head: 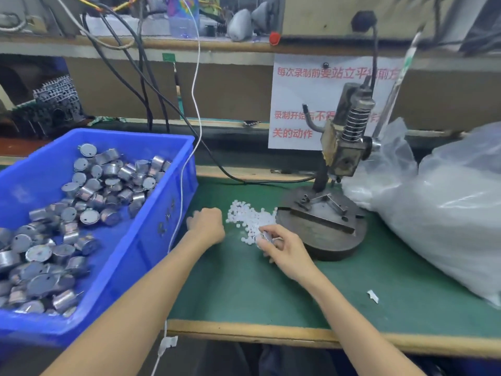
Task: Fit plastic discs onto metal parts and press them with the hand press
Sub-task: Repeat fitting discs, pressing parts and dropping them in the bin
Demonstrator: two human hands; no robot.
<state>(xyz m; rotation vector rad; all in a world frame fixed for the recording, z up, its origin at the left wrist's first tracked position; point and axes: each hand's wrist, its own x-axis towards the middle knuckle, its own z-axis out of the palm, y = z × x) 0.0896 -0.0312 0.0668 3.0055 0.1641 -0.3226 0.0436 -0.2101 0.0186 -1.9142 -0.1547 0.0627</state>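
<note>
At the near edge of the heap of white plastic discs, the right hand has thumb and fingertips drawn together, pinching a small blurred piece that cannot be made out as disc or metal. The left hand rests on the green mat just left of the heap, knuckles up and fingers curled under; whether it holds anything cannot be told. Just right of the discs stands the hand press, its round base right against the heap. To the left the blue bin holds loose metal parts, and a white cable runs down past its right wall. A clear plastic bag lies right of the press
</note>
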